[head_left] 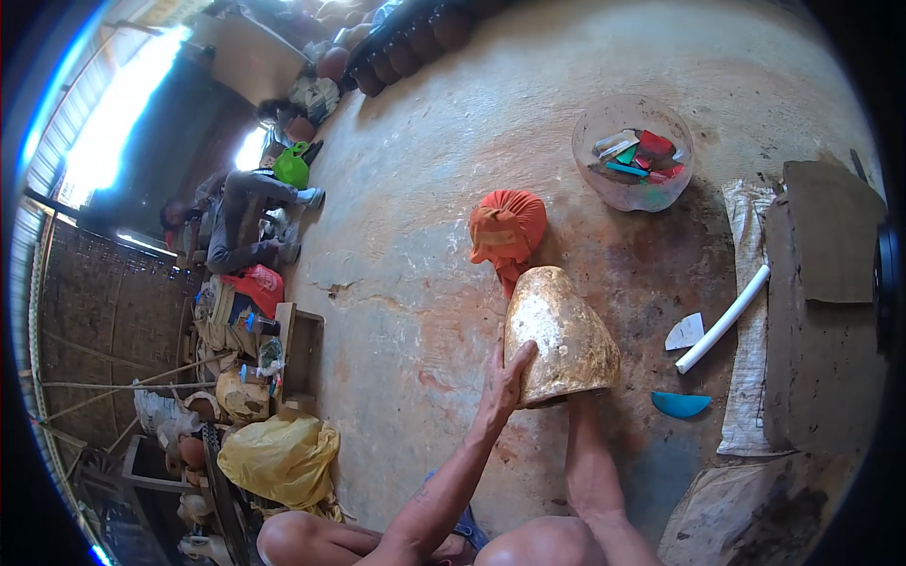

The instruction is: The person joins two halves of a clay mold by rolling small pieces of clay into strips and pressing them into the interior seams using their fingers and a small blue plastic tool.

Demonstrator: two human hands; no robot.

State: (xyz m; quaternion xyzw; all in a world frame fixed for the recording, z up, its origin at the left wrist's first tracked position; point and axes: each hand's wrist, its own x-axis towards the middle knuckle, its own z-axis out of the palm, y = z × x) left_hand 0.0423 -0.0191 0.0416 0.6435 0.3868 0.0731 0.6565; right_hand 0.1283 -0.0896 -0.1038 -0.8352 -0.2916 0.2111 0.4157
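Observation:
A dome-shaped, hollow form (559, 330), mottled cream and brown and open at the bottom, is held up in front of me. My left hand (511, 371) grips its left side, thumb laid on the outer wall and the other fingers mostly out of sight. My right forearm (593, 453) goes up into the form's open underside, so the right hand is hidden there. Just beyond the form, a round bundle of orange cloth (510, 224) with a gathered tail rests on the floor.
A clear plastic bowl (587, 179) holds colourful scraps. Toward the right lie a white tube (722, 319), a blue half-round piece (680, 405), a white shard (685, 332) and a brown slab (835, 368). A yellow plastic bag (278, 460) lies at left; another person (247, 203) sits farther back.

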